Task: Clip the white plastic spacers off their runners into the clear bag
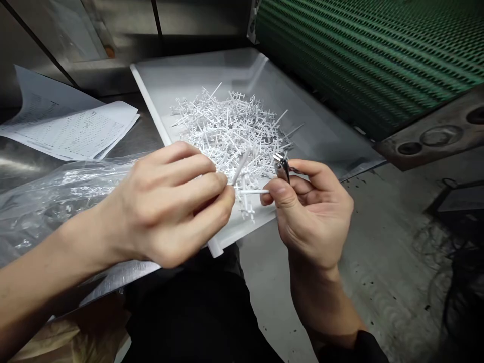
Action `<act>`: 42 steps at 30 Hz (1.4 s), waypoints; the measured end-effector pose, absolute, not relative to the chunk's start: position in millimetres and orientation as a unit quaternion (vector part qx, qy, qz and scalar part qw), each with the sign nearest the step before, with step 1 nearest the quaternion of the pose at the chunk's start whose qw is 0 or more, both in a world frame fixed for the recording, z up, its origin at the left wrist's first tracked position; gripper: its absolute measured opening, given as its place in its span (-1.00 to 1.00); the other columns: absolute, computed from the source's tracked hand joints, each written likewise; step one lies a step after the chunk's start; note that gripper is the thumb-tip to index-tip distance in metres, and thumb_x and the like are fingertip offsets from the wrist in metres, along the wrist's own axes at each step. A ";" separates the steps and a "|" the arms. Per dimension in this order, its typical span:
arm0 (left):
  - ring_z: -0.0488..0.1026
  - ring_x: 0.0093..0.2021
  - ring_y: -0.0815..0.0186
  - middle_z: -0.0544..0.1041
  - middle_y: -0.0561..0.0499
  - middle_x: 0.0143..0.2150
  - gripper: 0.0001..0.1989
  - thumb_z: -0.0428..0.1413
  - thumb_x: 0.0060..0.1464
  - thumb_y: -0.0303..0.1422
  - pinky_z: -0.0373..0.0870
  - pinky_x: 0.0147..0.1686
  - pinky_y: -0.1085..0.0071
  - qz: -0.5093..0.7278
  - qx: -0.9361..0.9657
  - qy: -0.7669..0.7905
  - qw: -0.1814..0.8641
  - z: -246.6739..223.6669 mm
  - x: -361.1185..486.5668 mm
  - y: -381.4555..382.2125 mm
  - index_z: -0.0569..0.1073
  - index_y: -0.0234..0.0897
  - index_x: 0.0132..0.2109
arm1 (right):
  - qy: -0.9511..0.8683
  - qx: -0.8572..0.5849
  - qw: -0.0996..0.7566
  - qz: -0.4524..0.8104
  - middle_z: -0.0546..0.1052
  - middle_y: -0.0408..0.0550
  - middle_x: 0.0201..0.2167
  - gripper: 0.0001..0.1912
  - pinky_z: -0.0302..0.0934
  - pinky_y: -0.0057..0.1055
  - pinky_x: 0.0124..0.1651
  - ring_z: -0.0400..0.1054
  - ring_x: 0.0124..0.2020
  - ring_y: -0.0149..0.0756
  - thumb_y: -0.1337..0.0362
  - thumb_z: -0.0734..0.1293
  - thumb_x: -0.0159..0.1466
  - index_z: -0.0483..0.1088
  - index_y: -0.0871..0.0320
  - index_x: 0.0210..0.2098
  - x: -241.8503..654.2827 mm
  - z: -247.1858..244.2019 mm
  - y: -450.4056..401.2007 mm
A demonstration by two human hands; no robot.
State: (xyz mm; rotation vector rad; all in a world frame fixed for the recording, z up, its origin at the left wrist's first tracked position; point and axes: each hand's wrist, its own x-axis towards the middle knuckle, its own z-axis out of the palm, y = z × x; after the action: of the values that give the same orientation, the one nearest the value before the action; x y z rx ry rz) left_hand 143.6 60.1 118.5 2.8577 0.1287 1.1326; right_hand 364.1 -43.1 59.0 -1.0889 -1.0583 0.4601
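Note:
A white plastic sprue piece [254, 191] with thin stems and small branched ends stretches between my hands. My left hand [170, 206] pinches it at the left, and its fingertips hide part of it. My right hand [313, 214] holds a shiny metal nail clipper [281, 167], jaws upward, in its curled fingers. That hand's thumb and forefinger also touch the right end of the white stem. Just beyond both hands, a heap of small white branched plastic parts [234, 126] lies in a shallow white tray [302, 108].
Printed papers [86, 128] and a clear plastic bag [64, 194] lie on the metal table left of the tray. A green slatted conveyor belt [363, 45] with a metal frame end [440, 135] rises at the right. Grey floor [385, 267] shows below.

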 end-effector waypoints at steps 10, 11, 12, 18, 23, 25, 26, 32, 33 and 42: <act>0.75 -0.05 0.08 0.77 -0.03 -0.04 -0.82 0.19 0.38 -0.44 0.72 -0.14 0.13 0.333 0.943 -0.009 0.006 119.4 132.6 66.3 0.69 -0.10 -0.08 | -0.451 -0.482 0.687 0.304 0.65 -0.30 -0.50 -0.70 0.52 -0.45 -0.51 0.58 -0.57 -0.33 0.12 0.67 0.34 0.58 0.01 -0.05 372.1 60.0 -39.7; 0.75 -0.01 0.10 0.77 -0.03 0.00 -0.79 0.16 0.41 -0.45 0.71 -0.11 0.15 0.343 0.939 -0.004 0.006 115.4 131.3 66.8 0.69 -0.09 -0.03 | -0.454 -0.485 0.675 0.320 0.64 -0.30 -0.51 -0.71 0.51 -0.45 -0.50 0.57 -0.57 -0.33 0.14 0.67 0.33 0.58 0.01 -0.06 373.0 63.5 -39.7; 0.74 0.01 0.11 0.77 -0.02 0.01 -0.75 0.13 0.44 -0.46 0.70 -0.10 0.16 0.359 0.933 0.006 0.006 110.3 130.6 67.3 0.68 -0.07 0.00 | -0.461 -0.492 0.663 0.325 0.64 -0.30 -0.52 -0.73 0.51 -0.45 -0.49 0.57 -0.56 -0.34 0.17 0.66 0.33 0.59 0.02 -0.07 373.4 67.6 -40.4; 0.74 0.02 0.14 0.78 0.02 0.03 -0.68 0.07 0.49 -0.43 0.69 0.00 0.15 0.378 0.922 0.009 0.081 93.4 127.7 66.0 0.67 0.01 0.12 | -0.508 -0.520 0.617 0.300 0.60 -0.30 -0.53 -0.65 0.51 -0.44 -0.49 0.59 -0.55 -0.32 0.18 0.73 0.23 0.58 0.03 -0.13 376.0 91.1 -47.4; 0.74 0.04 0.05 0.77 0.00 -0.02 -0.76 0.18 0.46 -0.36 0.73 0.12 0.04 0.380 0.908 0.059 0.166 102.4 119.8 59.5 0.71 0.05 0.08 | -0.415 -0.490 0.599 0.479 0.60 -0.31 -0.57 -0.52 0.48 -0.52 -0.51 0.52 -0.59 -0.41 0.08 0.78 0.16 0.53 0.07 -0.16 376.3 94.8 -45.7; 0.74 0.02 0.04 0.77 0.00 -0.06 -0.82 0.23 0.43 -0.33 0.74 0.11 0.03 0.383 0.903 0.079 0.176 102.7 119.4 56.8 0.72 0.04 0.04 | -0.380 -0.492 0.597 0.507 0.59 -0.31 -0.56 -0.48 0.46 -0.53 -0.51 0.51 -0.58 -0.42 0.09 0.80 0.11 0.51 0.09 -0.17 374.2 95.3 -45.9; 0.74 0.01 0.05 0.77 0.00 -0.07 -0.83 0.25 0.42 -0.33 0.74 0.09 0.04 0.387 0.902 0.089 0.171 102.5 120.2 55.4 0.72 0.03 0.02 | -0.372 -0.497 0.594 0.512 0.59 -0.31 -0.55 -0.47 0.46 -0.52 -0.51 0.50 -0.57 -0.42 0.08 0.80 0.11 0.50 0.10 -0.18 373.3 95.9 -46.4; 0.72 -0.28 0.29 0.76 0.07 -0.21 -0.84 0.26 0.37 -0.49 0.65 -0.25 0.40 0.361 0.911 0.082 0.183 115.5 131.3 50.6 0.69 -0.11 -0.06 | -0.532 -0.553 0.555 0.320 0.58 -0.30 -0.58 -0.67 0.43 -0.46 -0.53 0.51 -0.59 -0.36 0.19 0.72 0.26 0.56 0.07 -0.15 370.8 109.3 -53.8; 0.71 -0.34 0.33 0.76 0.08 -0.24 -0.86 0.27 0.37 -0.49 0.61 -0.34 0.46 0.345 0.909 0.085 0.217 119.8 132.9 51.6 0.69 -0.13 -0.08 | -0.565 -0.558 0.549 0.262 0.58 -0.30 -0.56 -0.71 0.43 -0.45 -0.52 0.51 -0.58 -0.36 0.24 0.70 0.28 0.58 0.06 -0.14 370.7 112.4 -54.1; 0.79 -0.28 0.25 0.78 0.01 -0.28 -0.92 0.33 0.33 -0.49 0.76 -0.25 0.50 0.244 0.749 0.156 0.596 127.1 140.0 76.0 0.73 -0.24 -0.14 | -0.610 -0.483 0.593 0.209 0.54 -0.34 -0.58 -0.73 0.42 -0.46 -0.60 0.46 -0.65 -0.40 0.06 0.66 0.35 0.57 0.00 -0.16 377.4 105.1 -25.4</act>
State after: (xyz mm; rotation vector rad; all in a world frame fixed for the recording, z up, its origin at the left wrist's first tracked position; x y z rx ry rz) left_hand 140.0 76.0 127.1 1.7385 0.3614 0.5665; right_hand 377.4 -25.4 105.1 -1.1224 -1.4180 0.4850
